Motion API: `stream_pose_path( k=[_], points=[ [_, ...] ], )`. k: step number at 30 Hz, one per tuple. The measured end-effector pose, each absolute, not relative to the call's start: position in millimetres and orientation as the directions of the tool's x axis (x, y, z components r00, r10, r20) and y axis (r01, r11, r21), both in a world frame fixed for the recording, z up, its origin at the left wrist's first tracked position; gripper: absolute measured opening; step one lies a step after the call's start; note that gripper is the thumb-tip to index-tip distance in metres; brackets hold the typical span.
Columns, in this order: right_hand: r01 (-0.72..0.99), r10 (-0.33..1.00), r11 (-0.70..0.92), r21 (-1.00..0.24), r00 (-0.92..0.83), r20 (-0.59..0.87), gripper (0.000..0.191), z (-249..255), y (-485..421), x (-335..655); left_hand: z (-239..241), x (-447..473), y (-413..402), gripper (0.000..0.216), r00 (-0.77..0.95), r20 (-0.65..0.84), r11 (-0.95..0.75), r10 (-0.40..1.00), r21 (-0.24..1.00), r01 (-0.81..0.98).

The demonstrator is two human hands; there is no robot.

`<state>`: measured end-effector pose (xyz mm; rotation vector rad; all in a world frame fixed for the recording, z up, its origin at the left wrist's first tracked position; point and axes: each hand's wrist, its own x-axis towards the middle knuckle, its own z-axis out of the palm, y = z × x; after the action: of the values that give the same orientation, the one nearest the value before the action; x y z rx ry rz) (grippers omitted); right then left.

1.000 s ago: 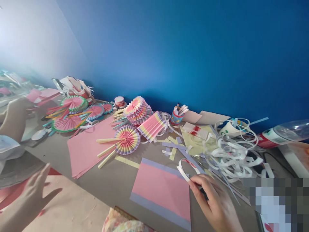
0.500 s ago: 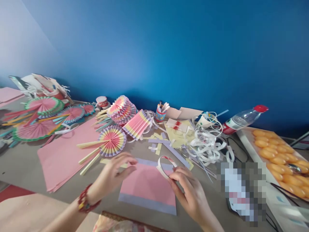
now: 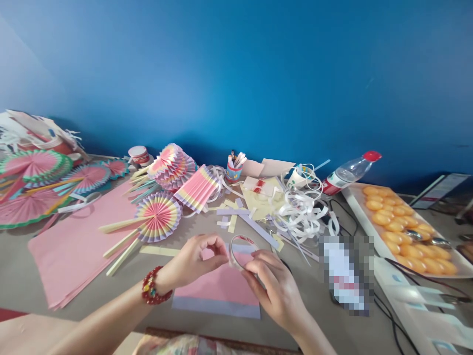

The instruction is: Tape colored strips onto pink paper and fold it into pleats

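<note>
My right hand (image 3: 271, 283) pinches a narrow roll of tape (image 3: 232, 246), a thin white ring with red print on its inner face. At the ring's left edge, my left hand (image 3: 203, 256) has thumb and forefinger closed together on the tape; exactly what lies between the fingertips is hard to make out. A beaded red bracelet (image 3: 151, 286) circles my left wrist. Beneath both hands lies a pink paper sheet (image 3: 221, 286) with lilac bands along its near and far edges.
A pleated paper fan (image 3: 158, 217) and a stack of pink paper (image 3: 74, 251) are to the left. Curled white strips (image 3: 303, 212) lie beyond my right hand. Rightward are a bottle (image 3: 347, 172), a pixelated phone-like object (image 3: 345, 276) and a tray of orange-yellow ovals (image 3: 397, 222).
My left hand has moved right to the tape roll, and its fingers have closed from apart into a pinch. The whole scene has shifted left in view.
</note>
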<state>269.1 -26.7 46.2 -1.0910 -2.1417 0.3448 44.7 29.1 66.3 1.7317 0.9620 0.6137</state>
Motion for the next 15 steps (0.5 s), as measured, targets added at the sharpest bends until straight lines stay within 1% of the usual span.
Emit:
stream_pose_path(
  k=[7, 10, 13, 15],
  points=[
    [0.642, 0.842, 0.538, -0.546, -0.384, 0.379, 0.004, 45, -27, 272, 61, 35, 29, 0.016, 0.513, -0.057, -0.197, 0.857, 0.882, 0.428],
    [0.666, 0.869, 0.494, -0.558, -0.387, 0.308, 0.007, 47, -28, 281, 54, 24, 30, 0.018, 0.492, -0.077, -0.193, 0.867, 0.859, 0.475],
    [0.713, 0.893, 0.447, -0.540, -0.391, 0.223, 0.012, 48, -30, 296, 47, 11, 30, 0.023, 0.446, -0.081, -0.164, 0.891, 0.860, 0.484],
    [0.739, 0.903, 0.425, -0.523, -0.382, 0.195, 0.013, 47, -30, 306, 42, 3, 29, 0.025, 0.399, -0.077, -0.135, 0.914, 0.869, 0.477]
  ],
)
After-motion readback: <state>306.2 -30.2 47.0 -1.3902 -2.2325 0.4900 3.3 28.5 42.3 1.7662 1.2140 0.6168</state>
